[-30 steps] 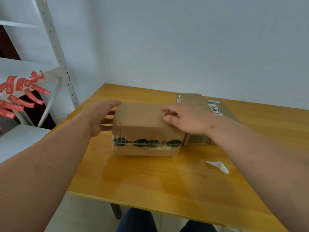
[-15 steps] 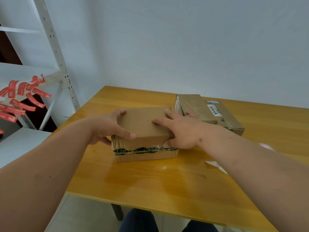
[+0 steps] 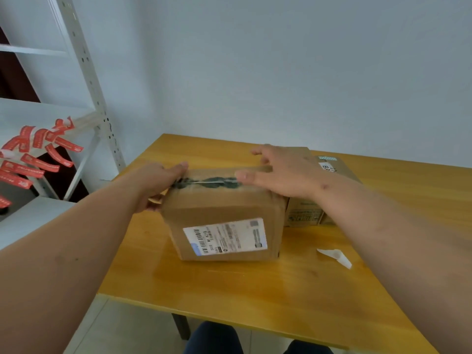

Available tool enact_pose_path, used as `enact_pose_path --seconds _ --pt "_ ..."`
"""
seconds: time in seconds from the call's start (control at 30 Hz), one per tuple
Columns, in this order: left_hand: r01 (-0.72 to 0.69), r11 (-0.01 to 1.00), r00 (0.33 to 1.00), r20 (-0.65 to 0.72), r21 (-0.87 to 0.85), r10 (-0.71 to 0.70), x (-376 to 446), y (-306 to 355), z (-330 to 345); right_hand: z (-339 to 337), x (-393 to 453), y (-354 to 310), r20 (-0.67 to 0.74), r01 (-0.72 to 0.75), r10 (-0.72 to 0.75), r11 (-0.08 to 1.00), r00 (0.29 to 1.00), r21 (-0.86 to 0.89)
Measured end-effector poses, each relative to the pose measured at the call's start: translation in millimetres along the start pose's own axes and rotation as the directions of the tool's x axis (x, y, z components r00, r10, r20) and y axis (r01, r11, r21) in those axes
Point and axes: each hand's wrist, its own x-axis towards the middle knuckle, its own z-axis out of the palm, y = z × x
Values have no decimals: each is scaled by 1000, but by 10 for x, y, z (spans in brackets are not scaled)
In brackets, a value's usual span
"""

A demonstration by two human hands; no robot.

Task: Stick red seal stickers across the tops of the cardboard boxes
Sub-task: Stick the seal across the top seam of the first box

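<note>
A glossy wooden table [image 3: 255, 284] carries a creased cardboard box [image 3: 224, 213], centre, taped seam up. At three o'clock, a second box [image 3: 304, 215]. Left hand [image 3: 155, 185] grips its side; right hand [image 3: 281, 172] rests spread on top. Stickers [image 3: 38, 154] hang at nine o'clock.

Left hand [image 3: 155, 186]: fingers wrap behind the near box [image 3: 224, 213] left end, fingertips hidden, so contact there can't be confirmed. Right hand [image 3: 283, 172] is motion-blurred and covers the box's top right corner and the right end of the dark tape seam [image 3: 209, 181]. Shipping label [image 3: 226, 237] text is too small and smeared to read beyond a few characters. Second box [image 3: 332, 172] is mostly hidden behind the right wrist, its label cut to a letter or so. Red stickers [image 3: 38, 154] on the shelf [image 3: 84, 118] run off the left edge; print unreadable. White scrap [image 3: 334, 256]: can't tell what it is. Table [image 3: 255, 290] legs mostly hidden.
</note>
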Motion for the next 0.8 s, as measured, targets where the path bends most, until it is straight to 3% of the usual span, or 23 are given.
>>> enact_pose_path --seconds 0.07,0.13,0.3,0.47,0.53,0.67,0.8 --pt "13 1000 999 40 21 -14 7 -27 101 44 -29 -15 176 37 -31 999 984 -32" --pt "0 1000 999 54 23 -1 -1 -22 168 62 -33 4 237 74 -69 997 969 -15" --pt "-111 992 994 29 66 109 1 52 222 25 16 40 192 112 -111 994 975 6" --pt "-131 981 991 -5 142 133 -24 100 259 -10 -17 105 69 129 -122 987 990 -93" --pt "-181 970 980 -50 165 192 -59 141 306 -69 -74 178 -4 103 -103 993 995 -56" --pt "-354 875 890 -169 331 423 -219 347 463 -242 -264 458 -145 -22 21 1000 989 -1" --pt "-505 740 770 -155 443 618 -422 630 732 -316 -543 759 -177 -140 132 990 975 -32"
